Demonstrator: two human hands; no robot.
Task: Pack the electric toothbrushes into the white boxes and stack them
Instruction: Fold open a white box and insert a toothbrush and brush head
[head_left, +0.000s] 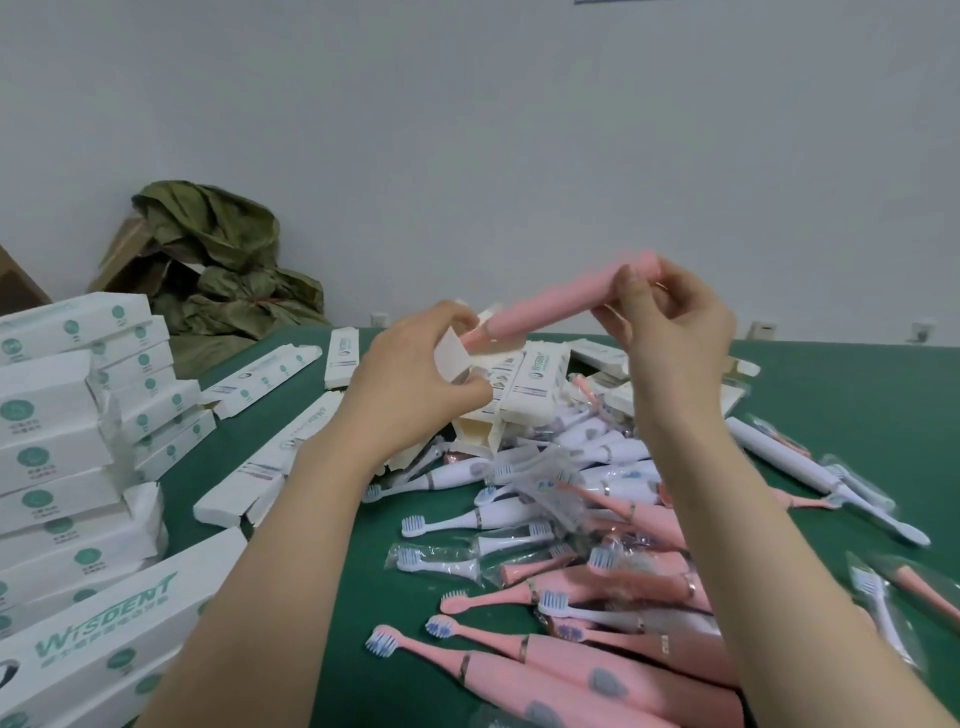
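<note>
Just left of the frame's centre, a white box (453, 358) is held with its end flap open. The lower-left tip of a pink toothbrush (550, 306) sits in its mouth, and the rest is still outside. The brush's long axis slants from upper right down to lower left. The left hand (410, 374) curls its fingers round the box end. The right hand (670, 332) pinches the brush's upper-right end between thumb and fingertips (631, 283). Closed boxes are stacked (52, 415) at the left edge, their contents hidden. Loose toothbrushes (597, 545) are heaped lower right on the green table (831, 395).
</note>
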